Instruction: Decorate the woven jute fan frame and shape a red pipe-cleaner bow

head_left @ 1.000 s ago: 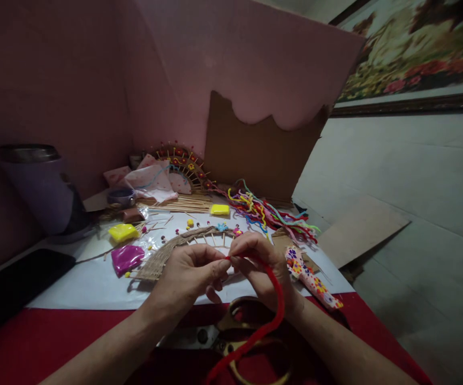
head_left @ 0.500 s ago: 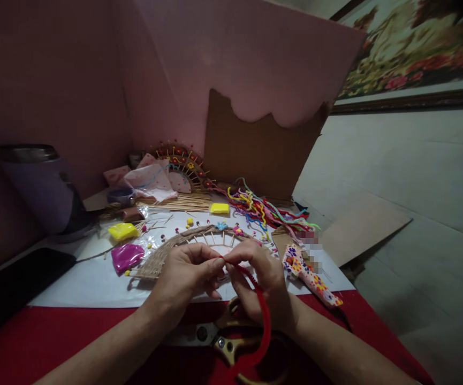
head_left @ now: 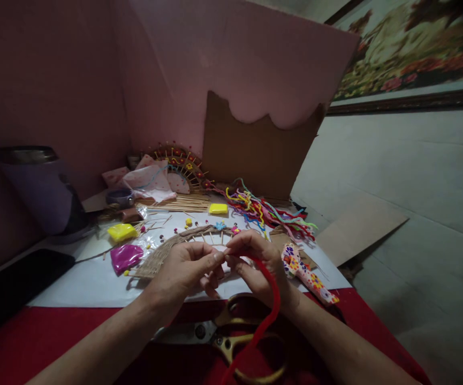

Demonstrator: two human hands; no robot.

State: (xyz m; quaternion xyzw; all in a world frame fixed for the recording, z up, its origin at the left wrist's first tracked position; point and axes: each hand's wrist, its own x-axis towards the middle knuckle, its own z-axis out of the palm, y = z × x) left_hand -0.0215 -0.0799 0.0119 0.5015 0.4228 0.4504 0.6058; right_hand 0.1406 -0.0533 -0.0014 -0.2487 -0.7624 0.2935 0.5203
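Near the front edge of the table (head_left: pixel 34 342), over the white sheet (head_left: pixel 82 286) and woven straw arch (head_left: pixel 159 258), with gold-handled scissors (head_left: pixel 215 334) just below, the left hand (head_left: pixel 183 270) and right hand (head_left: pixel 257 262) meet, both pinching with closed fingertips the top end of a red pipe cleaner (head_left: pixel 270 314) that trails down past the scissors.

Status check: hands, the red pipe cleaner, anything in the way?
Left hand and right hand both pinch red pipe cleaner tip. Stem trails over gold-handled scissors. Woven arch just behind.
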